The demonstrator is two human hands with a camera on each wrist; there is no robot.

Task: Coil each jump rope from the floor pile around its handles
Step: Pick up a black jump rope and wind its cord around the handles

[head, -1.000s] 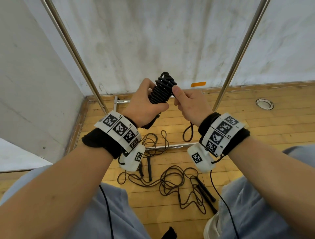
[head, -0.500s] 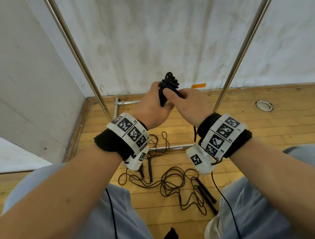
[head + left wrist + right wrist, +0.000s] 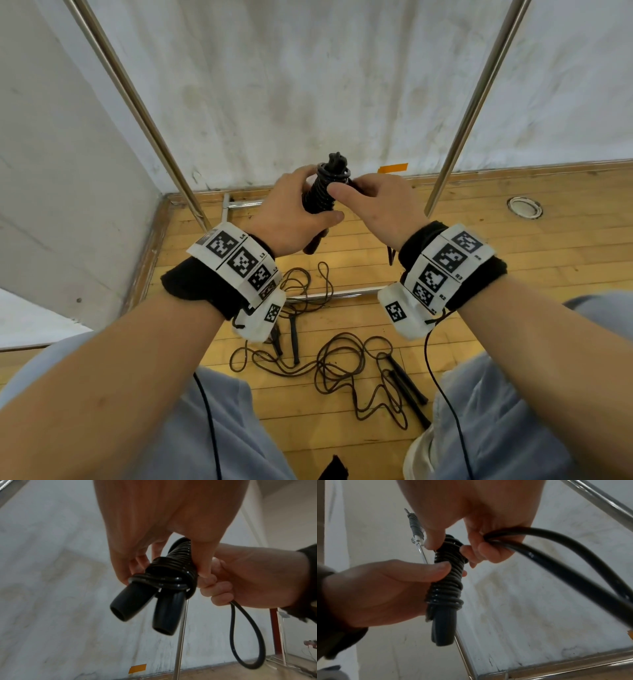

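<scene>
A black jump rope (image 3: 321,195) is wound in tight turns around its two handles (image 3: 137,601), held up at chest height. My left hand (image 3: 291,212) grips the wound bundle (image 3: 447,582) round its middle, thumb across the coils. My right hand (image 3: 363,198) pinches the top turns with thumb and forefinger, and its other fingers curl round the loose end loop (image 3: 556,561), which hangs down below it (image 3: 247,642). On the floor below lie more black ropes in a tangled pile (image 3: 342,370), with handles (image 3: 407,383) at its right and others (image 3: 291,339) at its left.
Two slanted metal poles (image 3: 137,102) (image 3: 476,102) rise on either side of my hands, and a metal bar (image 3: 342,294) runs across the wooden floor. White walls close the corner ahead. A round floor fitting (image 3: 524,207) sits at the right. My knees flank the pile.
The bundle has turned from tilted to nearly upright. My right thumb has shifted onto the top coils, and the loose loop under my right hand has grown shorter.
</scene>
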